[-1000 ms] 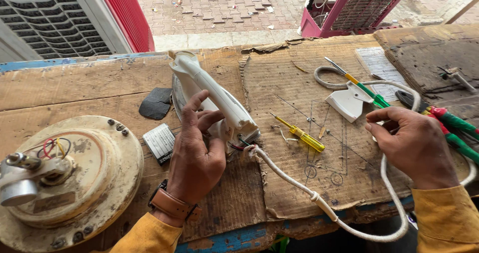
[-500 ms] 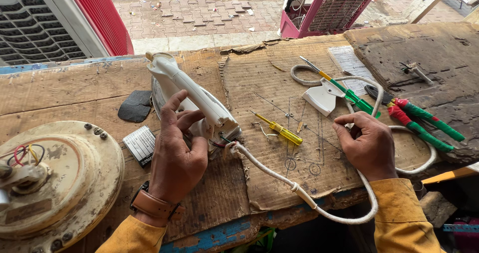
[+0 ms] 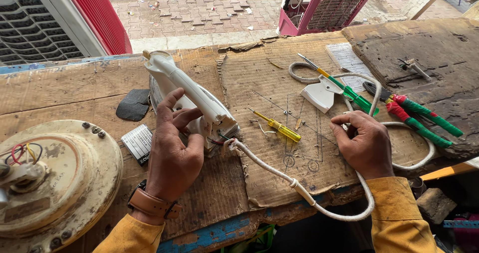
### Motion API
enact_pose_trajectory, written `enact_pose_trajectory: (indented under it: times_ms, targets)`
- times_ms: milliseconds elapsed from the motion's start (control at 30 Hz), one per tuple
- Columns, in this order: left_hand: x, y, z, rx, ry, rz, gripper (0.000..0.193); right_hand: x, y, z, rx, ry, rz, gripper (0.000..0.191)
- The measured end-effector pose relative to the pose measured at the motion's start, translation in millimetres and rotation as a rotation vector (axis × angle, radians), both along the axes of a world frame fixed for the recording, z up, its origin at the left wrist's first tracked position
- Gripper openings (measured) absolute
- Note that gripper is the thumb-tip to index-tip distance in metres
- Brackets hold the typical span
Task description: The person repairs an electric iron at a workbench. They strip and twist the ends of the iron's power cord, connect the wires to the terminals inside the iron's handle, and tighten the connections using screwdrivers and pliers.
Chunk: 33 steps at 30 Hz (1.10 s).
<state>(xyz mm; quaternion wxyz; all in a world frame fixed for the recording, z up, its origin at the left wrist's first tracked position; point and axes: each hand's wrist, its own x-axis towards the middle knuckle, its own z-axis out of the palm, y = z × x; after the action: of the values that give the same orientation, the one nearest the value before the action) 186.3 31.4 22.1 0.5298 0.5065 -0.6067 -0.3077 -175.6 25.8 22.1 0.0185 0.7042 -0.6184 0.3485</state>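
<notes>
Nearest, the white braided cord (image 3: 279, 175) is seen looping off the near bench edge at 6 o'clock, a knot midway along it. One end is run into the rear of the clothes iron (image 3: 192, 101); the other is passed under the right hand (image 3: 363, 144) and coiled beyond it.

The left hand (image 3: 173, 151), with a brown strap at the wrist, is set against the iron's near side, fingers partly curled around the body below the handle, thumb raised. The right hand is laid palm down at 4 o'clock, fingers bent over the cord; whether the cord is actually gripped cannot be told.

At 9 o'clock a round cream motor housing (image 3: 55, 183) with coloured wires is placed. A small white label (image 3: 138, 143) and a dark pad (image 3: 133, 105) lie left of the iron.

The iron is stood on worn cardboard (image 3: 259, 83) left of centre, tilted on its side. Its long axis is run from 11 o'clock, the nose, to 5 o'clock, where loose wires are exposed.

Between the hands, a yellow screwdriver (image 3: 279, 128) is laid. Farther out, at 2 o'clock: a white plastic cover (image 3: 319, 94), a green screwdriver (image 3: 344, 86), green-handled pliers (image 3: 424, 121).
</notes>
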Motion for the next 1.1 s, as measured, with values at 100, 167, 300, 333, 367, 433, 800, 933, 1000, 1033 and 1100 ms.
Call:
enact_pose_trajectory:
  times_ms: [100, 167, 300, 333, 367, 433, 800, 933, 1000, 1033, 1100]
  targets:
    - [-0.2, -0.8, -1.2, 0.011, 0.021, -0.016, 0.073, -0.1, -0.2, -1.1, -0.002, 0.001, -0.011, 0.011]
    - [-0.4, -0.8, -1.8, 0.047, 0.018, -0.006, 0.074, -0.1, -0.3, -1.7, -0.001, -0.003, -0.022, 0.011]
    - [-1.2, -1.4, -3.2, -0.047, -0.02, -0.015, 0.074, -0.4, -0.6, -2.2, -0.006, 0.002, -0.016, 0.011]
    - [-1.3, -1.5, -3.6, -0.045, -0.018, -0.014, 0.074, -0.6, -0.7, -2.3, -0.006, 0.006, -0.012, 0.01]
    - [-1.3, -1.6, -4.0, -0.042, -0.017, -0.013, 0.074, -0.8, -0.7, -2.4, -0.007, 0.003, -0.011, 0.01]
    - [-1.4, -1.7, -4.6, -0.051, -0.021, -0.015, 0.074, -1.2, -0.7, -2.6, -0.006, -0.001, -0.009, 0.01]
    - [-1.5, -2.0, -4.7, -0.026, -0.037, 0.002, 0.074, 1.3, 0.3, -2.1, -0.004, 0.006, -0.013, 0.01]
    - [-1.1, -1.4, -3.6, -0.08, -0.053, -0.005, 0.074, -1.4, 0.0, -4.0, 0.0, 0.002, -0.011, 0.011]
    - [-1.2, -1.4, -2.4, -0.032, -0.027, -0.004, 0.075, -3.5, -0.9, -5.9, -0.011, 0.02, 0.003, 0.01]
    - [-1.5, -1.7, -1.8, 0.001, -0.008, -0.006, 0.076, -4.6, -0.7, -6.5, -0.016, 0.029, 0.01, 0.01]
    - [-2.9, -2.1, -1.4, 0.044, 0.031, -0.011, 0.075, -4.9, -0.5, -7.0, -0.01, 0.018, -0.007, 0.01]
